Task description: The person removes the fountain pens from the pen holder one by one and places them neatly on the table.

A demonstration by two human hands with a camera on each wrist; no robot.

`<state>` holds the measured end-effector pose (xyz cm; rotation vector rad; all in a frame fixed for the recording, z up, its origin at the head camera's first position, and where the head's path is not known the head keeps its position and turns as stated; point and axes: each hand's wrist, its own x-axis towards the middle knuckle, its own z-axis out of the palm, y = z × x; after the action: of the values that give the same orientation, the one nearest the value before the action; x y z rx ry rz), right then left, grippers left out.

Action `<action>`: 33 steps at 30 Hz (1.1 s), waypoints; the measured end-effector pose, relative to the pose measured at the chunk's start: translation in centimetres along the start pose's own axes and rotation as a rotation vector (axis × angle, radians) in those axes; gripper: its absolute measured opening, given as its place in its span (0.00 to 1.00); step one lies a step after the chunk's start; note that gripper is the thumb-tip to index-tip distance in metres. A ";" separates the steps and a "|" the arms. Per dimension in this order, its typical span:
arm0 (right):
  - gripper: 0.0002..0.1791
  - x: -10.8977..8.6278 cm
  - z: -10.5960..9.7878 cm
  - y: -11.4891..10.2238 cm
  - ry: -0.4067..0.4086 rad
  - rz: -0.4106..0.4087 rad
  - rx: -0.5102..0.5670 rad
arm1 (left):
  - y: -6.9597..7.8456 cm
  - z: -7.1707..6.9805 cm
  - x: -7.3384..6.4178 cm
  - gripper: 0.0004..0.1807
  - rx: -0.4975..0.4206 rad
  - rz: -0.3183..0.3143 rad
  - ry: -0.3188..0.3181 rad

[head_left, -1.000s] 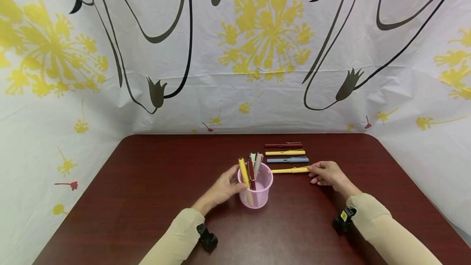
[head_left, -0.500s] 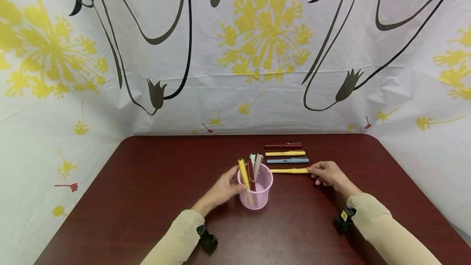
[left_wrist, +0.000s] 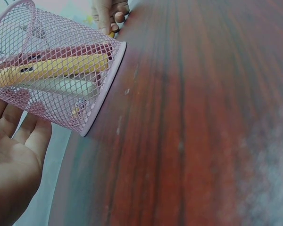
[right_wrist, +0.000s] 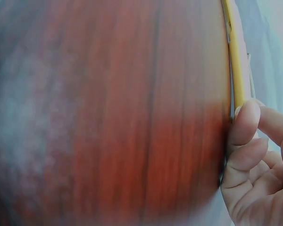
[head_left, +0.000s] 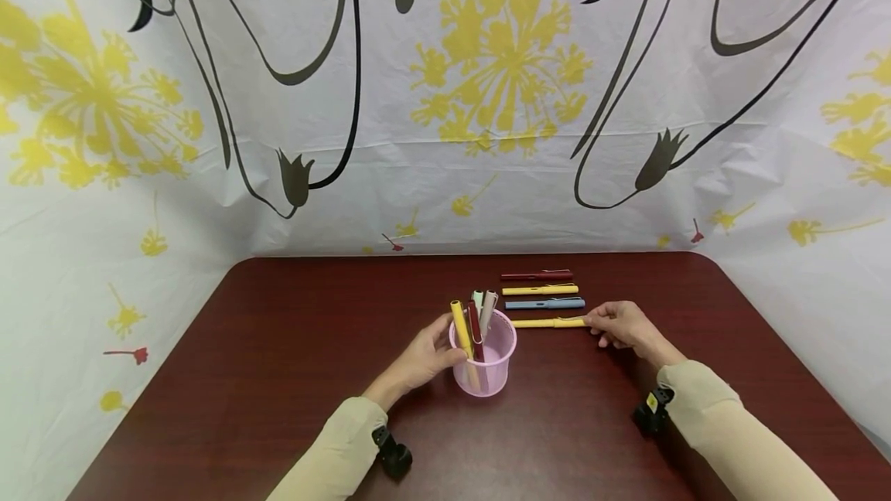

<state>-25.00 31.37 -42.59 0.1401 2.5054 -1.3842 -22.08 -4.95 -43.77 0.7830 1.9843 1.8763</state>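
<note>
My left hand (head_left: 422, 356) holds a pink mesh pen cup (head_left: 493, 373) by its left side, thumb at the front near the rim. The cup stands upright on the table, and inside lean a yellow pen (head_left: 460, 325), a dark red pen (head_left: 476, 326), a grey pen (head_left: 489, 312) and a pale green pen (head_left: 477, 298). To the right, my right hand (head_left: 622, 327) pinches the clip end of another yellow pen (head_left: 550, 323) lying along the table. That pen's left end is hidden behind the cup. In the right wrist view, thumb and fingertips meet on the yellow pen (right_wrist: 237, 66).
Beyond the pinched pen, a blue pen (head_left: 544, 304), a yellow pen (head_left: 539, 290) and a dark red pen (head_left: 536, 277) lie roughly parallel. The dark red-brown table (head_left: 334, 308) ends at a patterned white cloth (head_left: 390, 207) hanging behind it.
My right hand, with the yellow pen in its pinch, has shifted very slightly to the right. My left hand and the cup have stayed in place.
</note>
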 end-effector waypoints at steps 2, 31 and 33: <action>0.16 0.0 -0.1 0.0 -0.002 -0.009 -0.008 | 0.0 0.0 0.0 0.56 0.007 0.003 0.001; 0.15 0.0 0.2 -0.1 0.033 -0.021 -0.017 | -0.2 0.0 0.0 0.59 0.000 0.006 -0.003; 0.15 0.0 0.2 -0.2 0.036 -0.021 -0.019 | -0.2 0.0 0.0 0.59 -0.002 0.005 -0.002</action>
<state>-25.01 31.10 -42.57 0.1373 2.5557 -1.3776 -22.14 -4.94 -43.94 0.7904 1.9804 1.8795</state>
